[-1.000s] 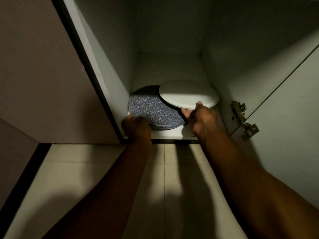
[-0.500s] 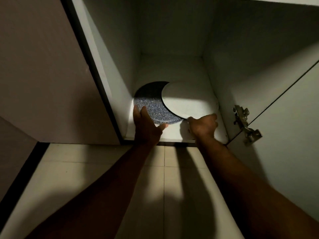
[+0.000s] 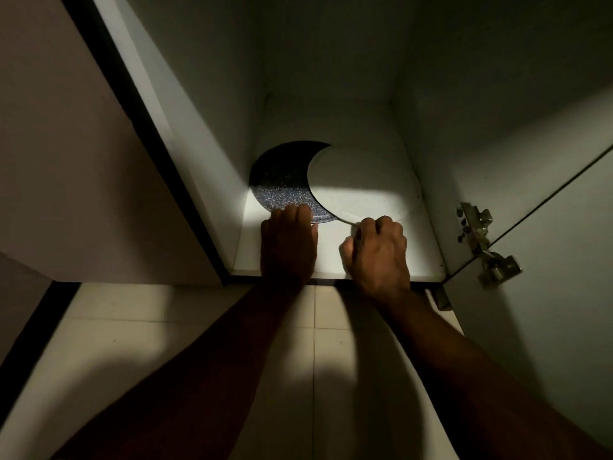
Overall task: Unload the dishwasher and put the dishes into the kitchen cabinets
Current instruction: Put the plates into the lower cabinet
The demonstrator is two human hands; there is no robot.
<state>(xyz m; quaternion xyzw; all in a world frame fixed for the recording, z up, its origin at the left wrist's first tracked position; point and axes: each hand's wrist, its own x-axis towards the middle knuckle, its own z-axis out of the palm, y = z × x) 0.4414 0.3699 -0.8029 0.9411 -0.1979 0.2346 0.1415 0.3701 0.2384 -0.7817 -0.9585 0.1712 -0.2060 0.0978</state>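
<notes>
Stowing plates, low cabinet (image 3: 212,167), door open.

Item: white plate (image 3: 358,184). It lies on the cabinet floor at right, overlapping the dark plate (image 3: 282,180), which sits at left against the side wall. Whether the white rim rests on the dark plate or only covers it from view, you cannot tell.

Item: right hand (image 3: 378,250). Curled, your fingertips pinch the white plate's near rim.

Item: left hand (image 3: 288,244). Flat and released, fingers laid on the dark plate's near edge, gripping nothing.

Handling, as judged: keep your left hand pressing the dark plate so it does not slide. Lower the white rim gently, then slide your fingers out sideways, not upward, to avoid a clack. Light reaches only the front of the shelf, so feel for the plate's seat. Mind the hinge (image 3: 484,244) at right when you pull back.
</notes>
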